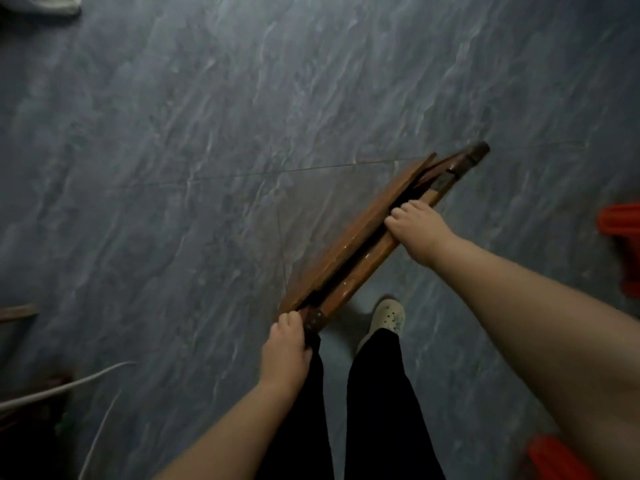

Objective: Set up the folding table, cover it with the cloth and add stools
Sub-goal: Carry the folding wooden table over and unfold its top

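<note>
A brown wooden folding table (349, 237) stands folded on edge over the grey-blue tiled floor, seen from above, running from near my legs up to the right. The top panel and the leg frame lie close together with a narrow dark gap between them. My left hand (287, 348) grips the near corner of the table. Farther along, my right hand (415, 226) is closed over the upper edge of the leg frame. Red plastic stools (623, 251) show at the right edge, and another red stool (554, 459) sits at the lower right. No cloth is visible.
My legs in black trousers and a pale shoe (388, 320) stand just behind the table. White cables (62, 386) and dark clutter lie at the lower left. A white object (52, 3) sits at the top left corner. Open floor (207, 150) spreads ahead and to the left.
</note>
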`<state>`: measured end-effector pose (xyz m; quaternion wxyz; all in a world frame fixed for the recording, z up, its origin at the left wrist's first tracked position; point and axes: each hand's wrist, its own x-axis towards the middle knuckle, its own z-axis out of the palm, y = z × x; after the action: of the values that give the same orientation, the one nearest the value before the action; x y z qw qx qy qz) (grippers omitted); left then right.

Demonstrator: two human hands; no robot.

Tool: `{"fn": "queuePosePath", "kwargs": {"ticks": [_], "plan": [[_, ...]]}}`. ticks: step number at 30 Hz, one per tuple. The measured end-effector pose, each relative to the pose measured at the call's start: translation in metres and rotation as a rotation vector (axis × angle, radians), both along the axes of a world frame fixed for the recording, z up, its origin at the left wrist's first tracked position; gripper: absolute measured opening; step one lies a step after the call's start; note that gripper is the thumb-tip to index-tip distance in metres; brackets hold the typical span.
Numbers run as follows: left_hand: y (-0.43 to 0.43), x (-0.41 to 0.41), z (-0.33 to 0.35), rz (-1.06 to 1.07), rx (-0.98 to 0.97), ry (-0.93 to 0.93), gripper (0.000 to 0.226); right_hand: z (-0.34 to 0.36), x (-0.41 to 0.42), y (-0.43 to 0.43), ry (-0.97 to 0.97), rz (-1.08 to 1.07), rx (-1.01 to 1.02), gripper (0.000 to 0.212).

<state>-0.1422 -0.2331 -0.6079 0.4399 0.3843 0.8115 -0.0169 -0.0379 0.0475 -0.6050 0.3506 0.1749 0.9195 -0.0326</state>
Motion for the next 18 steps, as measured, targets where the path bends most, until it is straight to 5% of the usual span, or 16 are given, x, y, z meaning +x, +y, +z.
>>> {"fn": "queuePosePath", "kwargs": {"ticks": [6, 18], "plan": [[-0.026, 0.045, -0.005, 0.28, -0.022, -0.094, 0.033, -0.013, -0.046, -0.017, -0.04, 0.223, 0.003, 0.038], [-0.032, 0.142, -0.011, 0.449, -0.07, -0.222, 0.032, -0.024, -0.015, -0.048, 0.032, 0.418, -0.085, 0.036]]}}
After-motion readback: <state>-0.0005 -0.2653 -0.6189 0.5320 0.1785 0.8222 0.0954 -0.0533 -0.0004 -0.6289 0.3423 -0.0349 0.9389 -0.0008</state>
